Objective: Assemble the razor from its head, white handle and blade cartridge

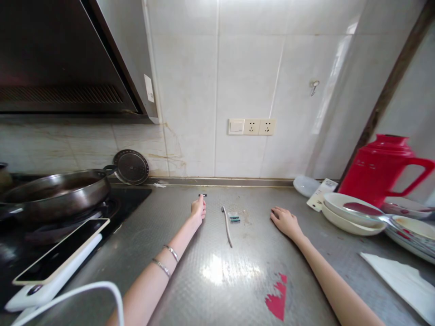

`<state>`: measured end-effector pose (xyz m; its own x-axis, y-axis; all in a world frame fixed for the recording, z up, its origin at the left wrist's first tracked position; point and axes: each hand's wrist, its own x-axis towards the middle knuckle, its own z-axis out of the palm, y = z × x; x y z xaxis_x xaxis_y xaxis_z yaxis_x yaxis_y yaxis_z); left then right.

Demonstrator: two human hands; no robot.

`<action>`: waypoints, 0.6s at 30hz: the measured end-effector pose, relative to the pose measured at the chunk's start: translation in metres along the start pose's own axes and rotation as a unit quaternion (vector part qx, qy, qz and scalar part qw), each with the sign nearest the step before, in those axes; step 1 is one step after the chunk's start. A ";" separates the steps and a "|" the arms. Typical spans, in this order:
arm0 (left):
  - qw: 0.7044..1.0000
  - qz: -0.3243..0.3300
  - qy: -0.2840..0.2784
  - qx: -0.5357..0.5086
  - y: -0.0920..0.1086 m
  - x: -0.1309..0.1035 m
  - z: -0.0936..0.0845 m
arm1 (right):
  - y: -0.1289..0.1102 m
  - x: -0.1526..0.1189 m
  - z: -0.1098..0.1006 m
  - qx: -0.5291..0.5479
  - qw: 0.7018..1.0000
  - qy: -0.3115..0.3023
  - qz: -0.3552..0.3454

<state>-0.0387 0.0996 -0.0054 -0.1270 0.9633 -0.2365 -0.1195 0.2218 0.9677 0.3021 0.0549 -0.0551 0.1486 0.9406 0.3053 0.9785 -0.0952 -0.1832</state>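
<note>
My left hand (198, 208) is closed, its thumb pointing away from me, over the metal counter. At its thumb tip shows a small black piece with a pale middle (204, 195), too small to name. To the right of that hand lies a thin grey stick with a dark head (227, 228), perhaps a toothbrush. Beside the stick are two small green cylinders (234, 219) that look like batteries. My right hand (284, 221) rests palm down on the counter, fingers stretched out, with nothing in it.
A pan (57, 194) stands on the stove at left, near a phone (63, 251) on a white stand. At right are stacked bowls (353, 219), a red thermos jug (377, 170) and white paper (397, 280). A torn red patch (279, 301) marks the front counter.
</note>
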 end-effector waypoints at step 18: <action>0.969 0.228 -0.086 0.046 0.010 -0.018 0.016 | -0.058 0.011 -0.037 0.222 0.973 0.046 -0.030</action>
<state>-0.0221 0.0873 0.0103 0.0200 0.9734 0.2283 -0.0004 -0.2283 0.9736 0.2522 0.0589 -0.0060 0.1245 0.9048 0.4072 0.8305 0.1295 -0.5418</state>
